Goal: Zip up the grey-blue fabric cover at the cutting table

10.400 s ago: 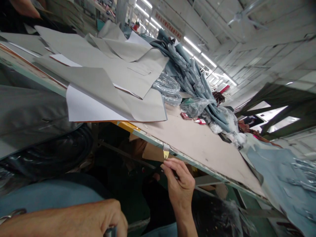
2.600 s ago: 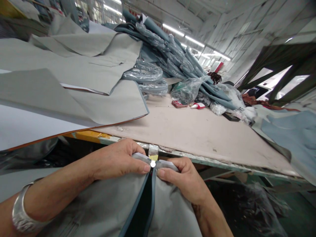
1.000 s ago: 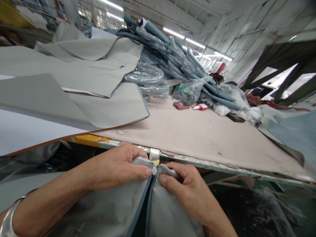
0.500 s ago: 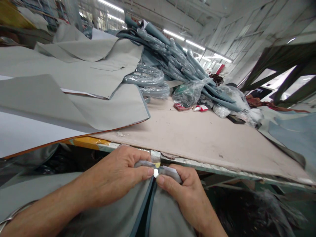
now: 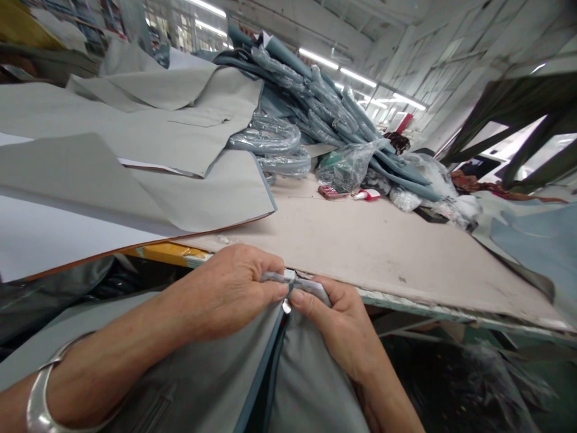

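Thumb and forefinger of the left hand (image 5: pixel 225 291) and right hand (image 5: pixel 340 328) pinch the grey fabric cover (image 5: pixel 297 379) edges together at the table edge (image 5: pixel 406 300); it looks soft, limp, best gripped along its piped hem.

Wrapped rolls (image 5: pixel 315 102) heaped beyond cardboard (image 5: pixel 369 246)
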{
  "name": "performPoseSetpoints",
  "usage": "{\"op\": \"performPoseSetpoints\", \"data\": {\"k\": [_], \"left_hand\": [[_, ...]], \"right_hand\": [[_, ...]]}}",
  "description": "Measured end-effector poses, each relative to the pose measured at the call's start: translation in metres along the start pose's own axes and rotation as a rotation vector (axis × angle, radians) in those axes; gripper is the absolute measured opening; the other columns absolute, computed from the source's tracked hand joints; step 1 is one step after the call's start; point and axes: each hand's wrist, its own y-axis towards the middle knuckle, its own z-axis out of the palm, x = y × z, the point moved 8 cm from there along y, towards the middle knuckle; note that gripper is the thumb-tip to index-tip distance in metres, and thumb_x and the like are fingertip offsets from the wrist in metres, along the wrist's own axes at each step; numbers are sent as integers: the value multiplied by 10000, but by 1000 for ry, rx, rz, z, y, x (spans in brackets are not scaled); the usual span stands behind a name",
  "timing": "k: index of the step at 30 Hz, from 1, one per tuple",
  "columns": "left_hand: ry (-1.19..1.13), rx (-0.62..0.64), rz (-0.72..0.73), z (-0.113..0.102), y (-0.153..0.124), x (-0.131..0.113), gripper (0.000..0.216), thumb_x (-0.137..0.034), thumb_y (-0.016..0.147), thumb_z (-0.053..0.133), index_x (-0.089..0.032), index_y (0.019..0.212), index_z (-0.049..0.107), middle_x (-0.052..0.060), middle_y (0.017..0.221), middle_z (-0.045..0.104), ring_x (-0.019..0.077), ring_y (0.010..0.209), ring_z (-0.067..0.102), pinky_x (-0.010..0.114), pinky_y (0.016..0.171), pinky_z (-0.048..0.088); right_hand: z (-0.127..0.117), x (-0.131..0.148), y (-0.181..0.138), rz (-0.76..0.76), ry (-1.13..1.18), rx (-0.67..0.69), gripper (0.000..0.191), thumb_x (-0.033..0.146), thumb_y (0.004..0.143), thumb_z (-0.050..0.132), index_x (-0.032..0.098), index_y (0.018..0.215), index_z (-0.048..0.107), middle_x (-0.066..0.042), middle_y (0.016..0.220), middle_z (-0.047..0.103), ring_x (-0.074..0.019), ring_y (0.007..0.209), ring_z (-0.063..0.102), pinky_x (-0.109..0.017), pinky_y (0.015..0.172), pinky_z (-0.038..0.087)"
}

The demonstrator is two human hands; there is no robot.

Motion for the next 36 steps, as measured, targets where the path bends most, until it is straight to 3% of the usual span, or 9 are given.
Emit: {"op": "performPoseSetpoints", "data": {"k": [5,10,13,19,22,26,29,36], "left_hand": [[98,16,10,-2,-2,-4,290,-414,854,576,-196,677,647,-57,563,498,96,562,461,230,520,285],[203,-45,77,-16,5,-26,301,-402,848,565,-186,647,619,-49,518,425,96,519,398,249,511,236],[229,-64,114,-33,26,-44,264,-373,822,579,-174,657,634,-49,499,400,97,513,373,246,505,232],[59,-89,163,-75,76,-67,258,-344,692,661,-110,793,702,-29,595,535,101,562,417,222,514,279],[-119,-53,194,-83,76,-73,302,-393,657,707,-118,779,680,-16,627,581,103,552,450,215,509,331],[-360,82,104,-74,62,-63,312,-358,612,805,-138,791,677,1,683,662,125,587,555,207,534,412],[-403,152,43,-66,57,-52,328,-300,589,835,-148,859,731,17,732,714,146,622,611,216,572,465],[-533,216,8,-56,58,-41,335,-299,580,855,-126,852,762,51,764,739,140,608,620,219,592,489]], "right_hand": [[-2,14,-6,-45,-178,67,216,348,906,595,159,946,691,-21,898,657,-186,833,550,-271,758,424],[-19,27,0,-58,-408,-97,272,379,858,604,168,690,572,40,610,439,-123,599,401,-245,532,289],[-29,50,18,-112,-502,-180,270,382,837,615,176,668,568,46,577,440,-122,581,404,-252,514,270],[-58,107,61,-207,-662,-307,192,338,787,667,171,693,658,32,589,535,-141,590,477,-258,530,289],[-62,117,64,-270,-582,-287,215,364,807,649,156,780,698,18,648,577,-155,632,507,-253,563,329],[-56,103,52,-263,-345,-155,298,426,835,628,139,889,684,0,737,615,-162,664,526,-239,567,375],[-51,89,39,-197,-230,-87,307,412,812,669,145,964,676,-12,806,653,-170,700,562,-235,587,416],[-48,82,27,-179,-176,-77,257,386,816,682,156,932,675,-3,800,652,-161,699,561,-232,601,427]]}}
